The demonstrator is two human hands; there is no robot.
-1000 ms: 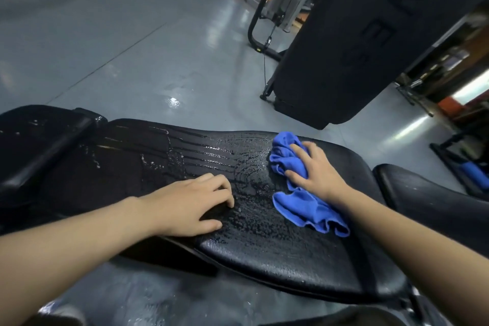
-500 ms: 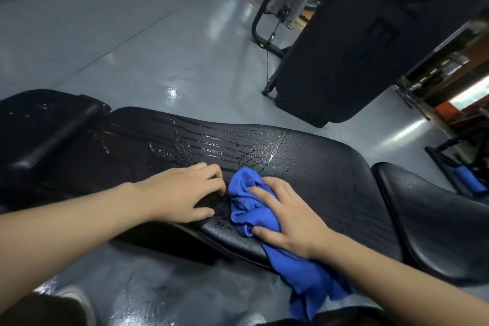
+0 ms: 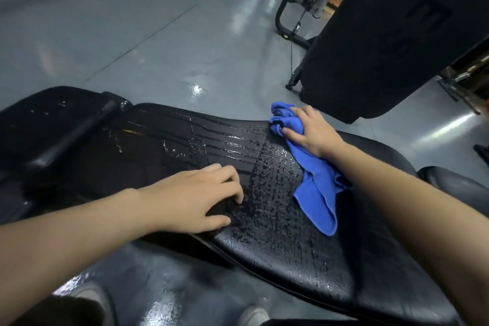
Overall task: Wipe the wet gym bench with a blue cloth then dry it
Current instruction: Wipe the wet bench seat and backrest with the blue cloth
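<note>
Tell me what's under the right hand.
The blue cloth lies under the right hand, on the wet bench. The bench surface beneath the cloth is covered, so its state cannot be seen.

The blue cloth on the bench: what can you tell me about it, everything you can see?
The bright blue cloth looks soft, like microfibre, and is crumpled, not folded. It lies on the wet black padded gym bench, bunched at the far edge under the right hand, whose fingers press and curl into it. A loose tail trails toward the person across the beaded water. The left hand rests on the bench, apart from it.
</note>
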